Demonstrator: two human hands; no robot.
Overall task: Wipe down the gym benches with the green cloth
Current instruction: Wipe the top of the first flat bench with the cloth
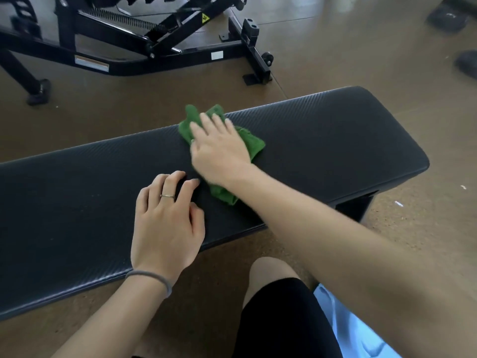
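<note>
I am wiping the bench [322, 130]. My right hand [219, 151] presses flat on the cloth [254, 143]. My left hand [165, 226] rests loose, holding nothing. Next I should rub toward the far end.

The right hand [219, 148] hides most of the green cloth [254, 144].

The bench [322, 130] pad looks like black vinyl with a fine woven, carbon-fibre-like texture and a dull sheen. The cloth [254, 144] is green terry, fuzzy and matt. The floor [129, 107] is brown, finely speckled, with a soft gloss. The frame [180, 62] behind is black painted metal, smooth and glossy. A thin metal ring [167, 195] shines; the wristband [149, 276] looks like grey elastic.
</note>
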